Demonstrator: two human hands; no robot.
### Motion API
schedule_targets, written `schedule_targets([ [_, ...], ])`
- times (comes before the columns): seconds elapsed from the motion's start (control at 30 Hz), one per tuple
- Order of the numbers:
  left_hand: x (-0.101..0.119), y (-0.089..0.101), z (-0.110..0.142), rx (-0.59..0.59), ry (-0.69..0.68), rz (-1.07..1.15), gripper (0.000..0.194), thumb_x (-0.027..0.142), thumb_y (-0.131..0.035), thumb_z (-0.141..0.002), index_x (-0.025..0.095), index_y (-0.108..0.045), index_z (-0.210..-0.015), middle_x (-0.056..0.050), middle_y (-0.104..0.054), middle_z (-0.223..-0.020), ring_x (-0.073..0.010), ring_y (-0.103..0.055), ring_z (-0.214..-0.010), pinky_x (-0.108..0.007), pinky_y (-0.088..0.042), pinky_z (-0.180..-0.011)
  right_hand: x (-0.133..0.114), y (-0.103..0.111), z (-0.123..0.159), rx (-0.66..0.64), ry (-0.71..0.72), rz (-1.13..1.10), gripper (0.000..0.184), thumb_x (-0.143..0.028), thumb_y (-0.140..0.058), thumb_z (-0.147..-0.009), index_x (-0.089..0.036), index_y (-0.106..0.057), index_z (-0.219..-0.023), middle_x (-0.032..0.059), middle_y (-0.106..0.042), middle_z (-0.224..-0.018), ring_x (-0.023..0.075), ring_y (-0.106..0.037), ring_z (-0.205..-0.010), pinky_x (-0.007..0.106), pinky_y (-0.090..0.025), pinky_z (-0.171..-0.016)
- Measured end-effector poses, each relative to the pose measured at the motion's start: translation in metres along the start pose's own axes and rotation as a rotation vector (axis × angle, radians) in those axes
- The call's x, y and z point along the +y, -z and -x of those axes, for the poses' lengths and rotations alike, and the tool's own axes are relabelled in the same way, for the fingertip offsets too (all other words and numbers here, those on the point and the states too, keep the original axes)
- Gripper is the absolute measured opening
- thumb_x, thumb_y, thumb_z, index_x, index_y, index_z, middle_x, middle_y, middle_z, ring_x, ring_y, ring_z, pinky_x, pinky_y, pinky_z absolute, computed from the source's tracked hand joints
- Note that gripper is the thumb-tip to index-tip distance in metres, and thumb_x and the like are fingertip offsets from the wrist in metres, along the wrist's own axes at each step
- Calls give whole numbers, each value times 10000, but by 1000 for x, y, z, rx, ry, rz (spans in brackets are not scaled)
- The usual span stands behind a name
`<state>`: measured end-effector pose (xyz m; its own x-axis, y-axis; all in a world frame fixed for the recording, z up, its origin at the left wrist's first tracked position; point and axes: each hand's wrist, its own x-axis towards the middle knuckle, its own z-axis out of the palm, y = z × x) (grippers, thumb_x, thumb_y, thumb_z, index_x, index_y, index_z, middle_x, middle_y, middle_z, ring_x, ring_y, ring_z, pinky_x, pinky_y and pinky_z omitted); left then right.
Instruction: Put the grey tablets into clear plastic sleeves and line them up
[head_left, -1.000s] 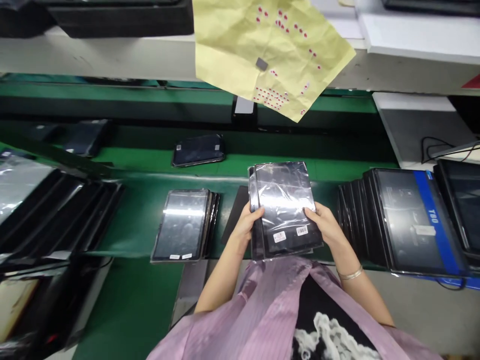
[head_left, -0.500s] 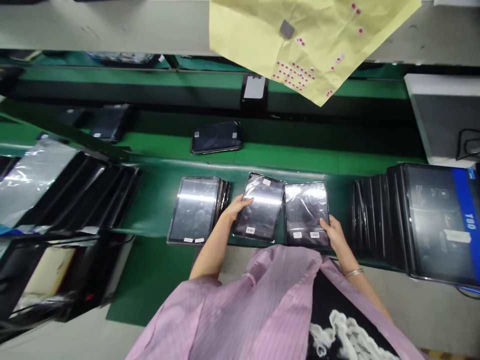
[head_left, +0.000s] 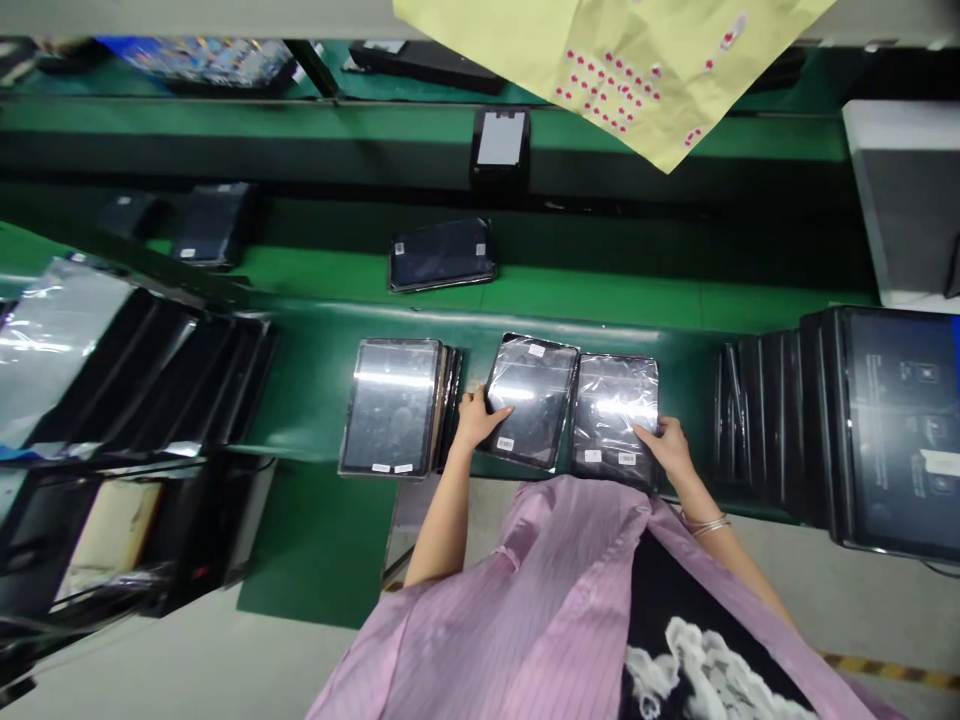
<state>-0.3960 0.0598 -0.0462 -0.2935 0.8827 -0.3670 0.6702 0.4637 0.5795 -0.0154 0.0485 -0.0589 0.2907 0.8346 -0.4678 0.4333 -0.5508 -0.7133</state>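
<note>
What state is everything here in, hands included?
Left hand: touching the slanted tablet
Right hand: touching the straighter tablet
Slanted tablet: film-wrapped, screen dark
Straighter tablet: film-wrapped, screen dark
Tablet stack by left hand: untouched, labelled
Yellow sheet: creased, red-marked, hanging
Rightmost tablets: overlapping

My shirt (head_left: pixel 525 600): lilac-pink, finely striped, worn open in front | my top (head_left: pixel 660 580): black — white ruffled lace (head_left: pixel 679 660) | my bracelet (head_left: pixel 709 525): thin, silvery
</note>
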Motion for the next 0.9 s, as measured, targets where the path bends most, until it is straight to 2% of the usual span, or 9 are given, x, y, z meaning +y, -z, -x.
schedule_targets([
  [0.13, -4, 0, -1, -28, -47, 12, 675, 401, -715, -744, 108, -522, -1321, -169, -625, -1114, -343, -548, -1156, -430, -428, -1005, -14, 8, 11, -157, 101, -164, 385, -521, -636, -861, -142, -645, -933, 28, -661, -884, 165, -624, -791, 360, -517, -778],
  [0.3, -4, 0, 1, -19, -40, 60, 655, 381, -686, -754, 100, -533, -1326, -175, -628, -1140, -343, -572, -1141, -418, -444, -987, -36, 35, 12, -67, 170, -324, 432, -549, -724, -753, -154, -654, -914, 25, -669, -859, 175, -608, -785, 346, -493, -765],
  [0.4, 2, -11, 6, -30, -32, 118, 688, 369, -679, -754, 109, -499, -1365, -172, -637, -1157, -343, -565, -1154, -439, -436, -997, -47, 39, 9, -86, 166, -382, 447, -585, -724, -725, -168, -664, -875, 36, -680, -809, 179, -604, -726, 338, -487, -709],
  [0.47, 10, -22, 11, -47, -29, 171, 708, 377, -670, -761, 134, -471, -1395, -154, -650, -1152, -328, -571, -1145, -448, -430, -1007, -52, 27, 8, -120, 167, -392, 455, -601, -690, -752, -163, -662, -871, 40, -678, -793, 171, -602, -689, 328, -488, -666],
  [0.53, 21, -33, 15, -64, -33, 243, 638, 396, -598, -821, 158, -474, -1399, -139, -650, -1192, -300, -563, -1173, -438, -409, -1040, -55, 5, 9, -154, 185, -377, 461, -603, -642, -801, -151, -657, -893, 40, -673, -798, 162, -607, -688, 328, -500, -664],
  [0.63, 38, -46, 22, -90, -40, 363, 519, 442, -404, -931, 181, -521, -1363, -127, -600, -1321, -262, -506, -1273, -420, -350, -1105, -55, -33, 12, -169, 246, -305, 437, -570, -604, -856, -144, -654, -939, 39, -670, -868, 178, -630, -798, 376, -519, -778],
  [0.67, 43, -48, 24, -99, -40, 397, 519, 463, -387, -937, 188, -532, -1352, -123, -590, -1339, -259, -497, -1283, -417, -340, -1113, -53, -42, 12, -156, 269, -272, 421, -553, -607, -863, -146, -654, -962, 49, -670, -927, 195, -631, -876, 407, -508, -845],
  [0.77, 55, -52, 30, -129, -39, 466, 574, 501, -542, -866, 203, -527, -1356, -118, -625, -1269, -271, -523, -1222, -417, -361, -1090, -47, -56, 11, -96, 327, -191, 421, -522, -617, -865, -156, -643, -1071, 89, -633, -1146, 246, -565, -1128, 502, -404, -1031],
  [0.9, 65, -63, 34, -188, -63, 528, 626, 450, -674, -773, 191, -545, -1328, -108, -639, -1168, -280, -530, -1170, -444, -369, -1082, -36, -48, 6, -76, 361, -147, 518, -546, -553, -885, -156, -586, -1225, 119, -597, -1266, 266, -514, -1235, 533, -334, -1099],
])
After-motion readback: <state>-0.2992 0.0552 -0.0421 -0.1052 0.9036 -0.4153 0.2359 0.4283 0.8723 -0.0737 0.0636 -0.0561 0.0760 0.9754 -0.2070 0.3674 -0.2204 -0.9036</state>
